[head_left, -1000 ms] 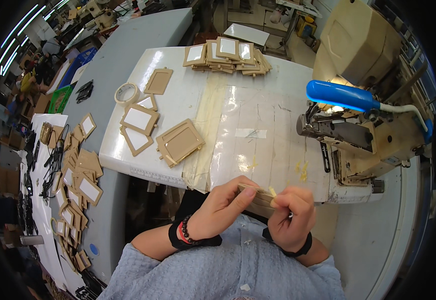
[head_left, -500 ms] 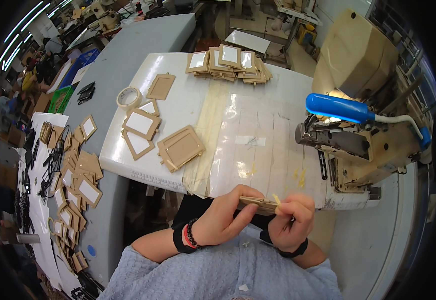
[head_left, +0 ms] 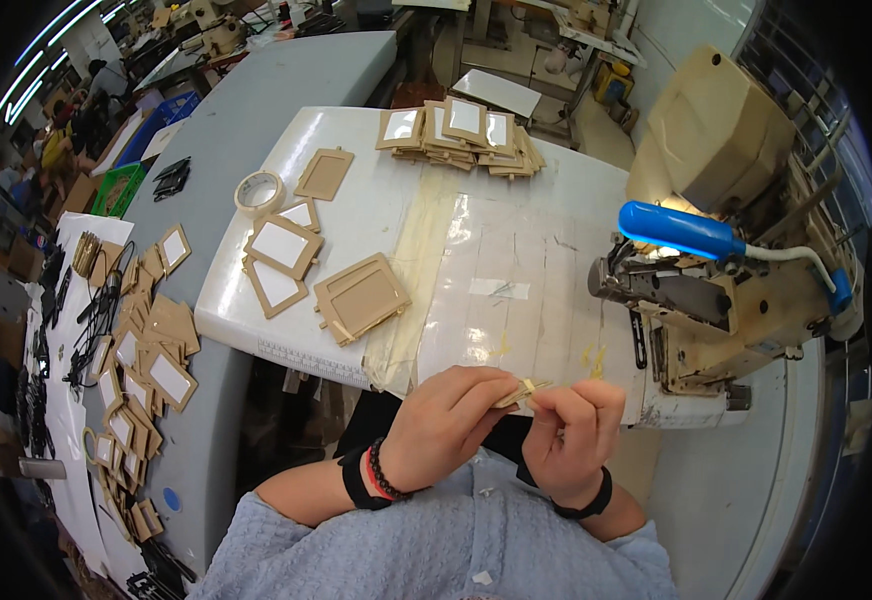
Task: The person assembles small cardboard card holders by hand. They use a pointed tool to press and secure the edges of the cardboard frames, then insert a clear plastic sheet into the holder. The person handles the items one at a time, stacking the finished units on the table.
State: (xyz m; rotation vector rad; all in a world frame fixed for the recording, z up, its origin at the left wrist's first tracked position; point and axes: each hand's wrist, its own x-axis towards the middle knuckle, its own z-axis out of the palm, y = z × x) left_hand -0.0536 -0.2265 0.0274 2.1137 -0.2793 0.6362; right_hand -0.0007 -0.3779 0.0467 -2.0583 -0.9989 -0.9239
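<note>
Close to my body, at the front edge of the sewing table, my left hand (head_left: 441,425) is closed around a tan card holder (head_left: 515,395). Only a narrow end of it shows, seen nearly edge-on, with pale yellow strip-like bits on it. My right hand (head_left: 578,430) pinches at the right end of that holder with thumb and forefinger; its other fingers are curled. Most of the holder is hidden by my left fingers. Beyond my hands lie a stack of tan frame pieces (head_left: 364,298) and a few card holders with white windows (head_left: 282,246).
A sewing machine (head_left: 716,320) with a blue lamp (head_left: 678,229) stands at the right. At the back lies a pile of card holders (head_left: 456,135); at the left are a tape roll (head_left: 259,193) and a ruler strip (head_left: 311,362). More holders (head_left: 168,375) cover the grey side table (head_left: 211,420).
My left hand has turned the card holder, so less of its length shows. My right fingers, earlier pinching a yellow strip, have moved slightly left against the holder's end. The view has shifted slightly.
</note>
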